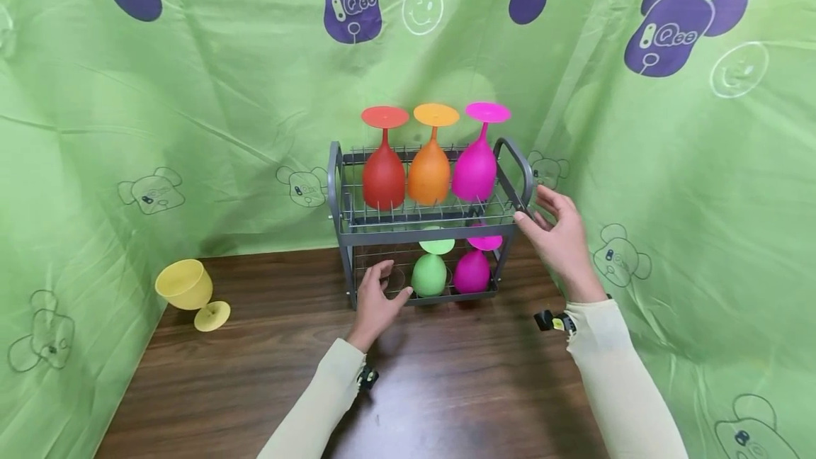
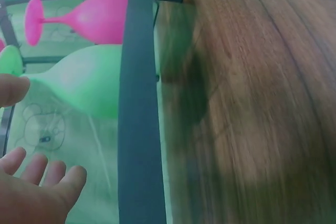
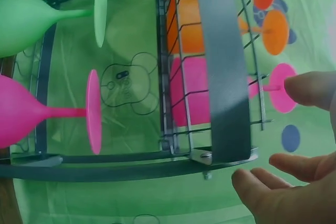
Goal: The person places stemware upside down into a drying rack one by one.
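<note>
A dark grey two-tier rack (image 1: 423,238) holds upside-down goblets. On its top tier stand a red goblet (image 1: 384,176), an orange goblet (image 1: 429,174) and a magenta goblet (image 1: 474,172). Below are a green goblet (image 1: 429,275) and another magenta goblet (image 1: 472,273). My left hand (image 1: 375,305) is at the front left of the lower tier, its thumb beside the green goblet, nothing between thumb and fingers. Beside the upper right corner of the rack is my right hand (image 1: 564,243), fingers spread and holding nothing; the right wrist view shows its fingers (image 3: 262,187) just off the frame.
A yellow goblet (image 1: 185,285) lies tipped on the wooden table (image 1: 255,374) at the left, its foot toward the right. Green printed cloth (image 1: 242,91) hangs close behind the rack and along both sides.
</note>
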Demonstrator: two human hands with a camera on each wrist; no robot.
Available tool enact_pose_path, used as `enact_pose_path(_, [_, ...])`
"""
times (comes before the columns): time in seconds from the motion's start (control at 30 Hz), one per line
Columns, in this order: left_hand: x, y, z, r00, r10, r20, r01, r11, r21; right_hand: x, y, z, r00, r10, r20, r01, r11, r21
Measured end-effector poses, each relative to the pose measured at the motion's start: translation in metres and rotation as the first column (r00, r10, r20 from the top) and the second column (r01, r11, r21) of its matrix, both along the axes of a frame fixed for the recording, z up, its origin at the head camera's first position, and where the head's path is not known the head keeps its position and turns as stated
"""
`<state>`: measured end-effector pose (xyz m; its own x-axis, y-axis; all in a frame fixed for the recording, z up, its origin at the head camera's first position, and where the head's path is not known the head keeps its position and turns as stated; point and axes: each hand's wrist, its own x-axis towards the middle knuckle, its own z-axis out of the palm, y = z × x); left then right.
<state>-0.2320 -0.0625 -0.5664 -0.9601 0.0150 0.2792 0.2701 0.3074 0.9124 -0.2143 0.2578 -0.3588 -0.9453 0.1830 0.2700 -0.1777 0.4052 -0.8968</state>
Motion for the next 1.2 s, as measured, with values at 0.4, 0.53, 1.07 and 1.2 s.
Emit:
enact_pose_path(0.4, [0.027,-0.065,0.012,0.993,0.121,0.016,-0.122,0.981,0.150,0.051,-0.025,0.000,0.982,-0.016,-0.187,0.018,1.000,0.010])
enact_pose_path(0.53, [0.036,-0.092,0.013,0.978,0.204,0.034,-0.207,0.965,0.163,0.063,-0.035,-0.009,0.984,0.016,-0.180,-0.023,0.999,-0.038])
enact_pose_path(1.07, [0.059,-0.192,0.006,0.813,0.571,0.113,-0.582,0.786,0.208,0.094,-0.077,-0.076,0.983,0.164,-0.085,-0.182,0.942,-0.281])
enact_pose_path(1.2, [0.057,-0.212,0.004,0.775,0.621,0.120,-0.631,0.748,0.204,0.096,-0.084,-0.090,0.977,0.197,-0.083,-0.213,0.929,-0.302])
